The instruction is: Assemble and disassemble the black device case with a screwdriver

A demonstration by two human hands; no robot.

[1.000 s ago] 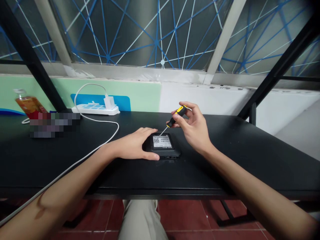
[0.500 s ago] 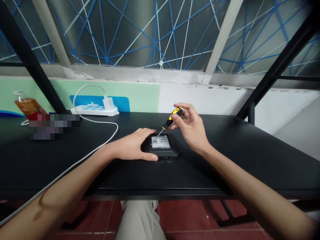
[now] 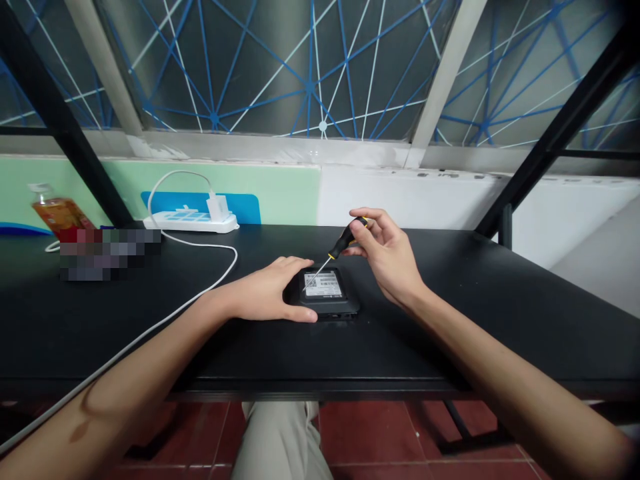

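Observation:
A flat black electronic box with a white printed label on top lies on the black table. Around its left side my left hand is spread, thumb at the near edge and fingers at the far edge, gripping it. My right hand pinches the black and yellow handle of a screwdriver. The screwdriver slants down to the left, its thin shaft crossing the label. Its tip is at the left part of the box's top; what lies under the tip is too small to make out.
At the back left stand a white power strip with a plugged-in charger and an orange drink bottle. A white cable runs across the table and along my left forearm. Black frame posts rise at both sides.
The screwdriver handle has turned in my right fingers, so less of its yellow side shows. My left hand and the box stay in place.

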